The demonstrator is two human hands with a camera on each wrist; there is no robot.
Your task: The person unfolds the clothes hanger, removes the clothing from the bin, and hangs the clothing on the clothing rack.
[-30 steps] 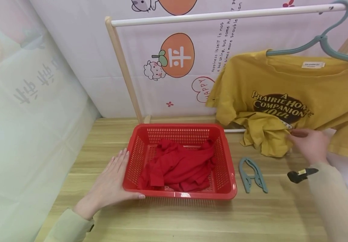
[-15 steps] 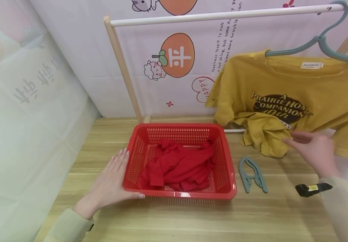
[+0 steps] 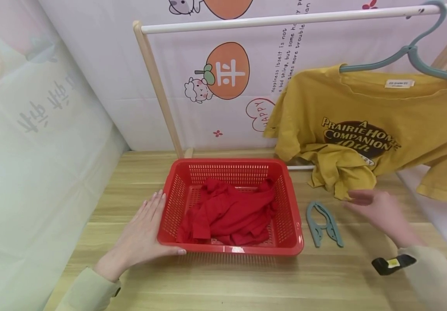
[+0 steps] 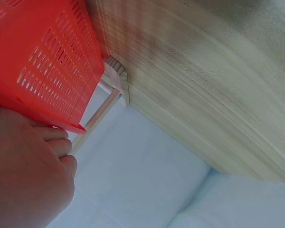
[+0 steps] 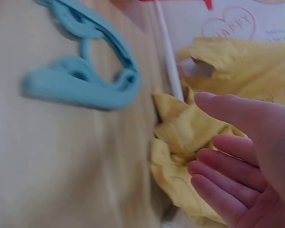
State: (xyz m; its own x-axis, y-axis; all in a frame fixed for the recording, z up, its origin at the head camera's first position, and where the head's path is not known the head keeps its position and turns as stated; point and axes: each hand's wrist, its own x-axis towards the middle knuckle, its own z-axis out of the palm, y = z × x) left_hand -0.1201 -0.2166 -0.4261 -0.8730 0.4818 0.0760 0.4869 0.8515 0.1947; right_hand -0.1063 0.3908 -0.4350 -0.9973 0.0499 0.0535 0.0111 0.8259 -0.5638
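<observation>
My left hand (image 3: 141, 236) rests against the front left corner of a red plastic basket (image 3: 233, 249), its thumb along the front rim and its fingers along the left side. Inside the basket lies a crumpled red cloth garment (image 3: 235, 211). A yellow T-shirt (image 3: 309, 103) hangs on a blue-green hanger (image 3: 375, 65), its lower front bunched up and touching the table. Just in front of that bunched part is my right hand (image 3: 382, 214), fingers extended and holding nothing; the right wrist view shows its palm side. A folded blue-green hanger (image 5: 92, 92) lies left of it.
A white rack bar (image 3: 246, 22) with a wooden post (image 3: 161, 90) stands behind the basket. The wooden table (image 3: 207, 285) meets printed white sheeting (image 3: 106, 65) at the back and left.
My right hand has left the bunched part of the yellow T-shirt and come down and left toward the folded hanger. The T-shirt has shifted slightly left; my left hand stays put.
</observation>
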